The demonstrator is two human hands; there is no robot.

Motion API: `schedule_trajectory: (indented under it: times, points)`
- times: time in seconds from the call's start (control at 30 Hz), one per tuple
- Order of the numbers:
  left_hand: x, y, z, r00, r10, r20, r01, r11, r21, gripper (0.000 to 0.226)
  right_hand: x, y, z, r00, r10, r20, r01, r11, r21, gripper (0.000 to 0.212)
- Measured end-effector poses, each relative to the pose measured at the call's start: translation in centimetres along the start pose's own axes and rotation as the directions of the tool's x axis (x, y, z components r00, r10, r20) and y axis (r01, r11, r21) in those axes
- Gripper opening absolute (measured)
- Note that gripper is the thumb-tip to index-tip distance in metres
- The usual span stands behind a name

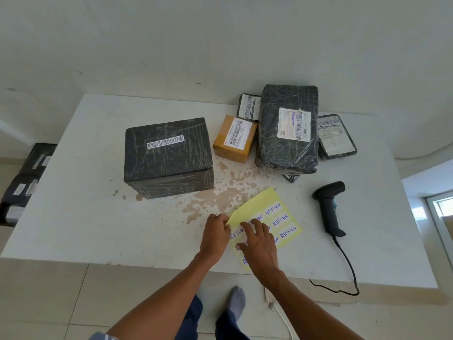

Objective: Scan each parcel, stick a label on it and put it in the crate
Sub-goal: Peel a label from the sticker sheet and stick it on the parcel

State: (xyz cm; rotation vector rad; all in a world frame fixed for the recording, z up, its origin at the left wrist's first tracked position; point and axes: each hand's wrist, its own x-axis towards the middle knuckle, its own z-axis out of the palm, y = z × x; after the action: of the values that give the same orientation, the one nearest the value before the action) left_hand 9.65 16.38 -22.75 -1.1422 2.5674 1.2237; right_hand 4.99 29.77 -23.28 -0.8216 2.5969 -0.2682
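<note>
Left hand [214, 235]: we see it pinching the near-left corner of the label sheet [274, 212], fingers curled round the edge. The yellow backing is folded up and away there, which we read as a way to get one sticker's edge to lift.
Right hand [259, 246]: fingers spread and laid flat on the sheet, gripping nothing. It seems to be there to pin the paper so that the peel does not drag it.
Label sheet: lies at the near edge of the surface [85, 217], with rows of handwritten RETURN stickers. It is within reach of both hands.
Large black parcel [166, 158]: stands alone left of centre, barcode strip facing up and no RETURN sticker visible. Being nearest the sheet, it is probably the one in hand.
Waiting parcels: a brown box [234, 138], a tall wrapped parcel [288, 133] and a flat black parcel [335, 136] sit bunched at the far right, labels up. They are kept apart from the working spot.
Scanner [329, 207]: laid on its side right of the sheet, cable trailing off the near edge. Neither hand is on it.
Crate [24, 177]: sits below the surface's left edge with dark parcels inside.
Step, in our judgement: peeling a sticker, with sticking and crating to follow.
Risk: the sticker may curl onto itself or tear.
</note>
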Motion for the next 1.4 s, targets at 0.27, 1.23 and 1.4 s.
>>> schedule_trajectory:
  times: [0.27,1.23,1.4]
  points:
    - [0.1,0.8,-2.1,0.907,-0.277,0.318,0.420,0.668,-0.614,0.026,-0.5,-0.9,-0.6,0.999,0.000,-0.032,0.003,0.994,0.105,0.054]
    - [0.6,-1.2,-4.0,0.881,-0.170,0.441,0.468,0.442,-0.765,0.035,0.9,-3.7,-2.2,0.966,0.250,0.068,-0.216,0.638,0.739,0.013]
    - [0.6,-1.2,-4.2,0.881,-0.161,0.444,0.468,0.425,-0.774,0.040,0.6,-4.0,-2.2,0.969,0.236,0.072,-0.204,0.601,0.772,0.017]
